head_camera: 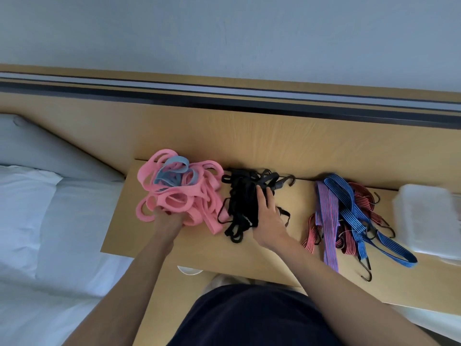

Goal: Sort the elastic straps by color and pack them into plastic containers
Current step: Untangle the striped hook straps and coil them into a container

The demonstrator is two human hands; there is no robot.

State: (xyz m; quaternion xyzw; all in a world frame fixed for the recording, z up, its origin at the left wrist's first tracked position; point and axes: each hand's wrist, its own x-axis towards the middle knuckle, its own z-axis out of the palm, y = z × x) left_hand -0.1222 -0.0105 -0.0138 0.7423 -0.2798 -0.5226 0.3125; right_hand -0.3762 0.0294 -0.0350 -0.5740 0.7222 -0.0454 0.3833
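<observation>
left hand point(166, 222) — pink straps point(174, 196) (black straps point(240, 203) beside)

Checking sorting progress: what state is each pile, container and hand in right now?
pink straps: heaped, some light blue bands mixed in, unpacked.
black straps: own pile, unpacked.
striped cords: colors tangled together.
plastic container: blurred, contents unclear.
left hand: grips pink straps.
right hand: holds black straps.
</observation>
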